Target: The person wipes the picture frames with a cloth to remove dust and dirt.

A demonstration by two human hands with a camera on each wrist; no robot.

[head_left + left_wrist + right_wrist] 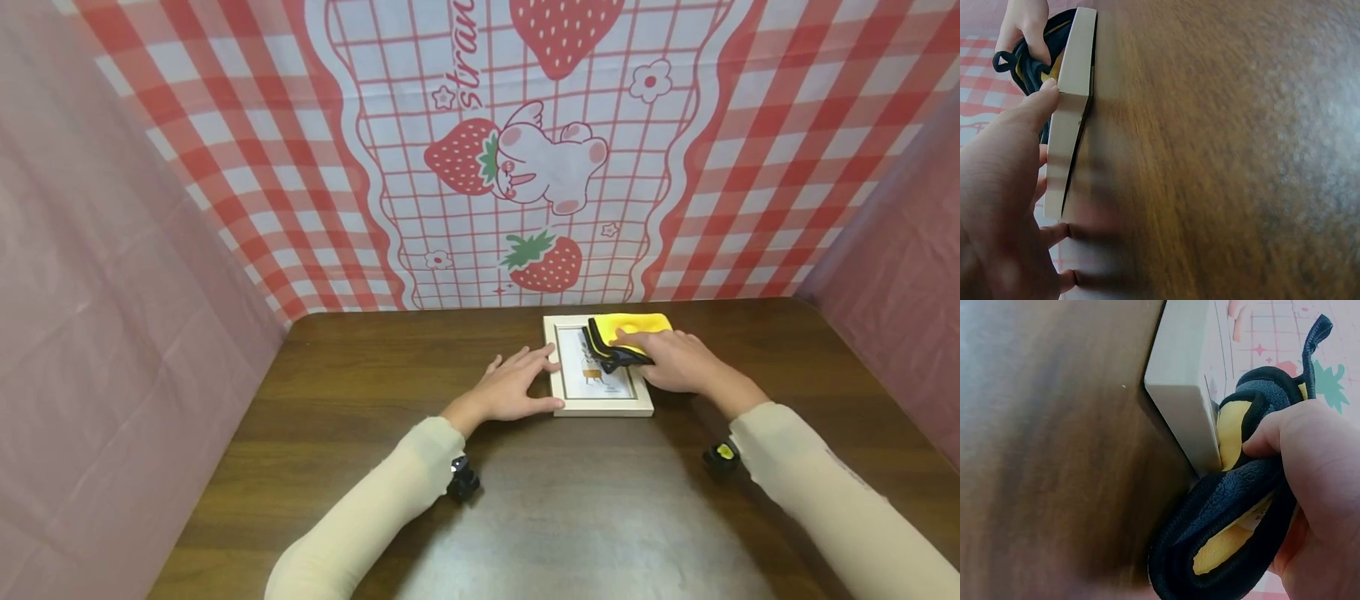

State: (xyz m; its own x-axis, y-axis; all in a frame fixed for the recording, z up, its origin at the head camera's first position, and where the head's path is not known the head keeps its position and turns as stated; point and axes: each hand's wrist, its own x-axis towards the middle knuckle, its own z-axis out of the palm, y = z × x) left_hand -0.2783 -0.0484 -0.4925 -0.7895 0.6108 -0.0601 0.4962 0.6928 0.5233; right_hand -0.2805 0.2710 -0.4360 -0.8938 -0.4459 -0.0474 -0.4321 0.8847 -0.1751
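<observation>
A cream picture frame point(603, 411) lies flat on the wooden table, a small drawing behind its front. My left hand point(516, 387) spreads its fingers along the frame's left side. In the left wrist view its thumb point(1041, 103) touches the frame's near corner, and two fingertips reach past the frame toward the tabletop. My right hand point(678, 362) holds a folded cleaning cloth point(641, 324), yellow with dark grey and black edging, against the frame's upper right part. The right wrist view shows the thumb pressed into the cloth's folds point(1235, 487); most other fingers are hidden behind it.
The brown wooden table point(360, 375) ends at a hanging red-and-white strawberry cloth point(540, 158) at the back. Pink curtains point(135, 292) hang at both sides. Each wrist wears a small black camera point(462, 479).
</observation>
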